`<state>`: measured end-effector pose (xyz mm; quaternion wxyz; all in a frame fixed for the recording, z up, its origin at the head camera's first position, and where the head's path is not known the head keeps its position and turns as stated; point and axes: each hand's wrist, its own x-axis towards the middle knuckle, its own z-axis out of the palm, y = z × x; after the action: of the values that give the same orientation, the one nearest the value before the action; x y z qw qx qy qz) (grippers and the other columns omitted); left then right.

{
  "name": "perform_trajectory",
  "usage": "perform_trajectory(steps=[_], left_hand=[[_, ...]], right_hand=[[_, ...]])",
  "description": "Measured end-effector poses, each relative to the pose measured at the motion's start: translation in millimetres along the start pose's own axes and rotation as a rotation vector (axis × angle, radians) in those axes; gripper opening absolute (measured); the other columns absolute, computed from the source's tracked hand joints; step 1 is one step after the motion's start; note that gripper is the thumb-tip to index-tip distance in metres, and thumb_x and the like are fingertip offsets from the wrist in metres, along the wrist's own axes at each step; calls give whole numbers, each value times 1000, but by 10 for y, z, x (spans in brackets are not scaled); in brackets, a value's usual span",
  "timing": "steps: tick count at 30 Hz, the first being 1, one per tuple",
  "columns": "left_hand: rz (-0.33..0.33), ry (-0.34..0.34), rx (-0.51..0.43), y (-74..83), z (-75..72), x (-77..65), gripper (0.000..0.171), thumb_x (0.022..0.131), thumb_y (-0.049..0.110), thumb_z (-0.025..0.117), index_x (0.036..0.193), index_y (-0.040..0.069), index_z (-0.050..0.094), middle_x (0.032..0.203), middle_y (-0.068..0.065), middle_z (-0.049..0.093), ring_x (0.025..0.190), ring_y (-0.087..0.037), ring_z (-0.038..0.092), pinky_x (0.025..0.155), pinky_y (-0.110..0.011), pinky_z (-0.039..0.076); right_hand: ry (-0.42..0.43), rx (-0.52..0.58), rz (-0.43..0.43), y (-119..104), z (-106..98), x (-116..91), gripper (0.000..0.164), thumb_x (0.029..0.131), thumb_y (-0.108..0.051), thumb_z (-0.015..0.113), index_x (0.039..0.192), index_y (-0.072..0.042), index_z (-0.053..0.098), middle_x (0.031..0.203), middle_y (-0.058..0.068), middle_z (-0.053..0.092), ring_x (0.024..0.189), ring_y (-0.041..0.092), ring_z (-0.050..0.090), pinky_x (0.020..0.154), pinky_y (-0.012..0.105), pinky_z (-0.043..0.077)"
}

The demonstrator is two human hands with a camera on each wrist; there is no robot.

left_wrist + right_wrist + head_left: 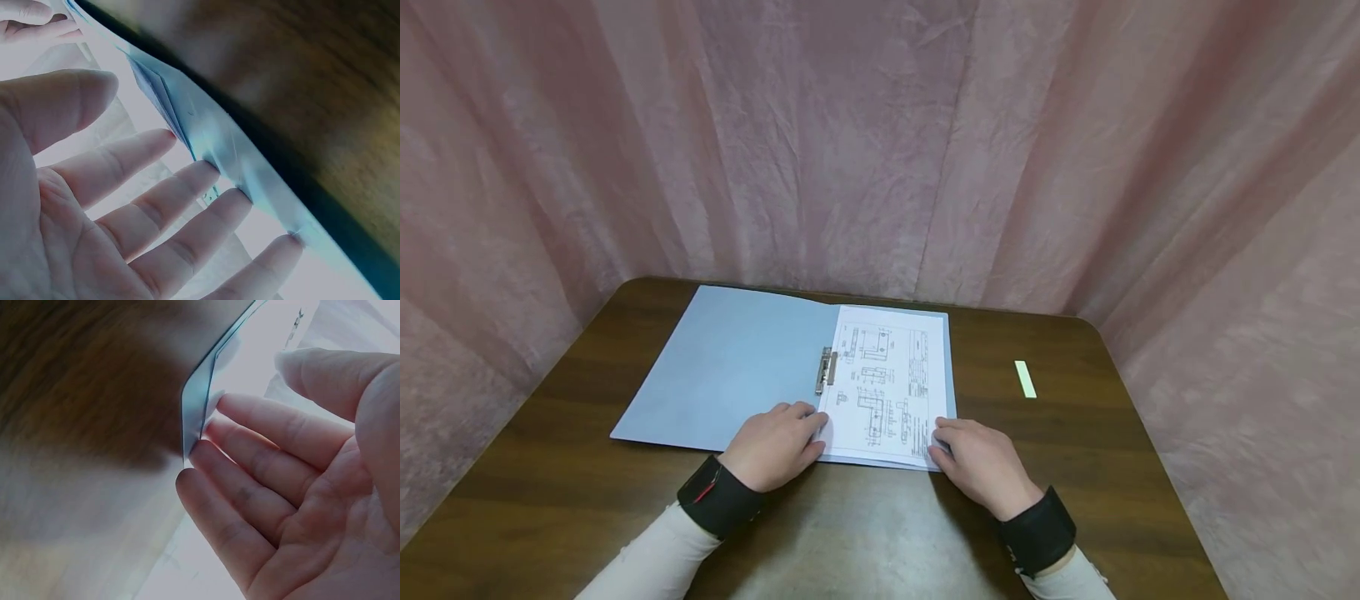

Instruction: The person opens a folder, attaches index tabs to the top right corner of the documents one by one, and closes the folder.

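A light blue folder (741, 358) lies spread on the wooden table, with a metal clip (826, 371) at its spine. On its right half sits a white sheet of technical drawings (917, 400); the stack's lower edge shows slightly apart from the folder. My left hand (778, 446) rests at the folder's lower edge near the spine, and in the left wrist view its fingertips (234, 203) touch the folder, fingers fairly straight. My right hand (981, 458) is at the lower right corner of the sheet. Its relaxed fingers (250, 450) touch the corner in the right wrist view.
A pale green strip (1025, 379) lies on the table to the right of the folder. Pink curtains (865, 150) hang behind and on both sides of the brown table (1097, 500). Black bands (721, 497) circle both wrists.
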<state>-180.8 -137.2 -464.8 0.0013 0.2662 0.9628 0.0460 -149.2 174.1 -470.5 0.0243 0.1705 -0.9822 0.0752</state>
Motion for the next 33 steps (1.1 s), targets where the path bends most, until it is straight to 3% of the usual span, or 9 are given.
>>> perform_trajectory(steps=[18, 28, 33], left_hand=[[54, 46, 33, -69, 40, 38, 38, 89, 39, 72, 122, 19, 72, 114, -2, 67, 94, -18, 60, 74, -36, 52], [54, 76, 44, -40, -18, 84, 39, 88, 37, 72, 121, 16, 71, 98, -2, 66, 75, -16, 50, 60, -30, 43], [35, 113, 60, -24, -12, 143, 42, 87, 38, 73, 121, 14, 71, 96, -5, 67, 73, -17, 53, 59, -31, 45]], right_hand=[[52, -10, 15, -18, 0, 52, 24, 90, -36, 70, 101, -17, 78, 117, -1, 71, 109, 18, 66, 88, 39, 51], [54, -6, 12, -16, -7, 56, 24, 90, -36, 71, 102, -16, 78, 116, -1, 71, 107, 18, 66, 85, 38, 51], [64, -7, 7, -12, -4, 51, 23, 90, -35, 71, 101, -17, 78, 115, -1, 71, 106, 17, 67, 84, 37, 51]])
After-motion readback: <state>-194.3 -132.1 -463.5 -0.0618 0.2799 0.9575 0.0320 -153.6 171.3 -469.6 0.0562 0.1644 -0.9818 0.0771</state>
